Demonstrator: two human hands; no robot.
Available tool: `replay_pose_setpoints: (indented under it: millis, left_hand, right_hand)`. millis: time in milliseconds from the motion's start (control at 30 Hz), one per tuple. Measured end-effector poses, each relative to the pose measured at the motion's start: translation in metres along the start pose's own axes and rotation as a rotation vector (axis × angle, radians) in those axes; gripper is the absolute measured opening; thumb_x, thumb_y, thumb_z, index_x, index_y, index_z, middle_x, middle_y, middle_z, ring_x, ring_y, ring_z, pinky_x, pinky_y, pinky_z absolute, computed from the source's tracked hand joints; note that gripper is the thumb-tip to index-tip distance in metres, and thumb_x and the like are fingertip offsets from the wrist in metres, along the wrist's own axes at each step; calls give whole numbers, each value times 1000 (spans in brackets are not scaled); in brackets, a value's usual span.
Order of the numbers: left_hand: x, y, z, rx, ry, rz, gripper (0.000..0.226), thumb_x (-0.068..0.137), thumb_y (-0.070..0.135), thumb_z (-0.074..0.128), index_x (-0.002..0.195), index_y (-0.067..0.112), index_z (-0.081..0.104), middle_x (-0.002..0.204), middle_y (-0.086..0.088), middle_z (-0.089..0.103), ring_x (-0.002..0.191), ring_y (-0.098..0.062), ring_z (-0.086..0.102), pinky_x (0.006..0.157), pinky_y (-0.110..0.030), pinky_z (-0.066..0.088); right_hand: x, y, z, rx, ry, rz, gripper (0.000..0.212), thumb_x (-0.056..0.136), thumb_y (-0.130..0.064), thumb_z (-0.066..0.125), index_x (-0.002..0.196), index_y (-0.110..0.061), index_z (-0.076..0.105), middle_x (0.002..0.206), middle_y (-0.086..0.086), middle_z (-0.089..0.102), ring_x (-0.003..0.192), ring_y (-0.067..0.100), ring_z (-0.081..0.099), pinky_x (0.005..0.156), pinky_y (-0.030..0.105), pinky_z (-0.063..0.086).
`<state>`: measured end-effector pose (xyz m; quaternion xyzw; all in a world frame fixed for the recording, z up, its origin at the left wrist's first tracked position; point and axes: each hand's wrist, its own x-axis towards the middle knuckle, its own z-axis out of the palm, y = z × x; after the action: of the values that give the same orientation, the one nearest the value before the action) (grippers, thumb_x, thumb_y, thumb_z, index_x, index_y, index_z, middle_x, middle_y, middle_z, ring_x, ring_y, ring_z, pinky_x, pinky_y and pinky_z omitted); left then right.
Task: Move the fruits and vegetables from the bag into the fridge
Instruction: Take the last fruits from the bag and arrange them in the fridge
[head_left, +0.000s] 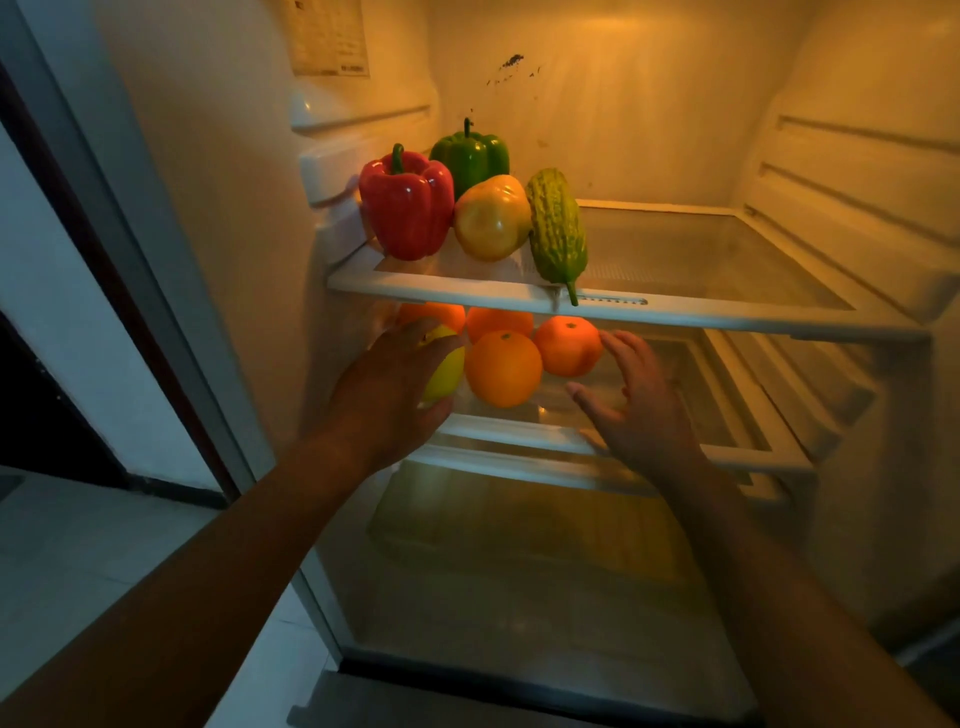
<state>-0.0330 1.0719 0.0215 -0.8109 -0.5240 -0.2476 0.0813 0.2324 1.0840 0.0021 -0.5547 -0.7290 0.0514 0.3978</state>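
In the amber-lit fridge (649, 135), left grip (392, 387) holds a lemon (450, 370) at the lower glass shelf (509, 430), right grip (641, 408) spread wide.

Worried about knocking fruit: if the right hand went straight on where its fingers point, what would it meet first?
Probably the rightmost orange; fingertips of the right hand look nearly on it, depth unclear.
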Motion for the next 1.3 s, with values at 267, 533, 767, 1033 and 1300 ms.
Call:
replay_pose_setpoints:
  millis: [267,533,767,1033,1300]
  left_hand:
    - [2,-4,7,58,-87,-13,58,75,35,56,130,28,39,145,-16,38,129,-44,38,100,-53,38]
    - [-2,0,-1,26,-20,15,51,79,38,51,127,23,46,140,-18,44,126,-43,43,101,-53,37]
    - [-27,16,-1,-79,116,65,46,82,37,51,125,22,49,137,-11,47,129,-28,40,105,-39,39]
    - [-65,32,27,-95,-76,36,60,79,31,63,135,28,40,144,0,39,129,-17,33,100,-37,40]
    - [-70,36,33,-105,-225,-38,73,83,29,63,145,26,25,156,2,18,144,-20,12,113,-37,20]
  right_hand:
    - [14,-8,7,16,-145,-27,67,85,-36,64,141,-24,31,147,-1,30,128,15,33,92,22,29]
    - [5,-16,-3,25,-126,-10,64,86,-32,63,141,-21,33,148,1,30,130,16,34,93,21,28]
    - [-42,-33,-9,-1,-171,-67,61,86,-44,57,141,-27,34,148,-6,33,131,11,34,97,24,33]
    - [-83,-25,-7,-81,-180,-53,56,84,-37,63,135,-26,43,143,-3,41,131,16,36,104,31,32]
    - [-99,-23,-6,-105,-245,-35,60,85,-38,61,139,-31,36,152,-6,26,142,13,12,116,43,17]
